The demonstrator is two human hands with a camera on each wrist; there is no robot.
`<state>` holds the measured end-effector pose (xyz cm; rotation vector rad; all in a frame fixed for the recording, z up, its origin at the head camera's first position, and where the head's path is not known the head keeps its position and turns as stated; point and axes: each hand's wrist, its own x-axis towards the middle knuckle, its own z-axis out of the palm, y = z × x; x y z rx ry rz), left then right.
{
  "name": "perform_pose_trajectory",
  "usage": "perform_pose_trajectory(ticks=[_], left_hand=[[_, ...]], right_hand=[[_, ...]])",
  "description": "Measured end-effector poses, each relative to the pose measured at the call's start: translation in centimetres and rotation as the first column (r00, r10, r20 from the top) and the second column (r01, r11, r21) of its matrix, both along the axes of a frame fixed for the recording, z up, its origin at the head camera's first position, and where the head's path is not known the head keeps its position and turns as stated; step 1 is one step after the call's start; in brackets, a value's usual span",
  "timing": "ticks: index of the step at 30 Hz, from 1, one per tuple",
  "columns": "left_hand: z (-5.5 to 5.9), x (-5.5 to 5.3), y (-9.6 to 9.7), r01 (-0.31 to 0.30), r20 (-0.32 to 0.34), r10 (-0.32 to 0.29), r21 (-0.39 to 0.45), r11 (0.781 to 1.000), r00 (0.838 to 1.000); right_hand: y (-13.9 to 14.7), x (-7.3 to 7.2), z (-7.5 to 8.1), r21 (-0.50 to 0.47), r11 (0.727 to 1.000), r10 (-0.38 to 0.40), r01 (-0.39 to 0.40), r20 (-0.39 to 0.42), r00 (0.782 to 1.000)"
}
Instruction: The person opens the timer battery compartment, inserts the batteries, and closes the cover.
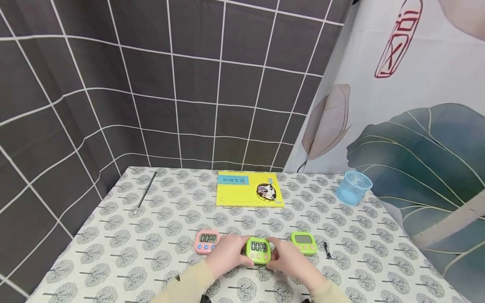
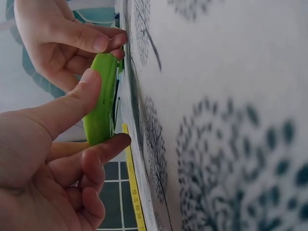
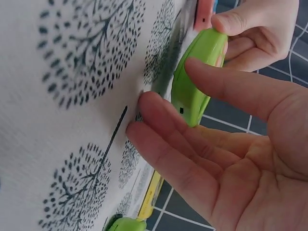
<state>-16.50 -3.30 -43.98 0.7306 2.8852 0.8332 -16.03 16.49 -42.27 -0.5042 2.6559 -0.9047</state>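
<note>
A green digital timer (image 1: pixel 258 250) with 00:00 on its display and pink buttons is between my two hands, close over the cloth. My left hand (image 1: pixel 230 251) pinches its left side, with the thumb (image 2: pixel 89 79) at the near edge and a finger at the far edge. From the right, my right hand (image 1: pixel 289 257) holds the opposite side between thumb (image 3: pixel 207 77) and index finger; its other fingers extend toward the cloth. Just left of my left hand lies a pink timer (image 1: pixel 204 238), partly covered by it. A second green timer (image 1: pixel 303 239), its display blank, lies beyond my right hand.
A yellow book (image 1: pixel 242 195) lies at the back of the tree-patterned tablecloth (image 1: pixel 178 269). A thin dark rod (image 1: pixel 147 190) is at the back left. At the back right stands a translucent blue cup (image 1: pixel 350 191). A small black object (image 1: pixel 327 251) lies right of the second green timer.
</note>
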Motion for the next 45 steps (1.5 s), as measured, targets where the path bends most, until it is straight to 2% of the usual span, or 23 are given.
perform_pose_trajectory(ticks=[7,14,23,28,32,36,41,45], left_hand=[[0.0,-0.8,0.1,-0.029,-0.022,0.027,-0.089,0.996,0.999],[0.0,-0.9,0.2,-0.059,-0.068,0.051,-0.130,0.990,0.996],[0.1,-1.1,0.1,-0.071,-0.044,0.065,-0.138,0.988,0.997],[0.1,-1.1,0.0,-0.069,-0.028,0.066,-0.108,0.992,0.997],[0.1,-1.1,0.0,-0.059,-0.028,0.057,-0.091,0.994,0.998],[0.0,-1.1,0.0,-0.050,-0.025,0.048,-0.076,0.996,0.999],[0.1,-0.8,-0.1,-0.075,-0.023,0.073,-0.078,0.994,0.997],[0.4,-0.7,0.0,-0.096,-0.075,0.088,-0.108,0.990,0.993]], right_hand=[[-0.5,-0.9,-0.3,0.038,0.999,-0.007,0.007,-0.022,1.000],[-0.7,-1.5,-0.8,0.100,0.995,-0.005,0.012,-0.077,0.997],[-1.0,-1.7,-1.1,0.153,0.988,0.005,0.007,-0.083,0.996],[-0.8,-1.6,-1.3,0.129,0.992,0.008,0.002,-0.073,0.997],[-0.5,-1.5,-1.4,0.073,0.997,0.005,-0.002,-0.048,0.999],[0.1,-1.2,-1.4,0.020,0.999,-0.028,0.029,-0.049,0.998],[1.1,-0.8,-1.0,0.065,0.989,-0.119,0.130,-0.150,0.982],[2.4,-0.6,-0.6,0.149,0.971,-0.144,0.189,-0.267,0.953]])
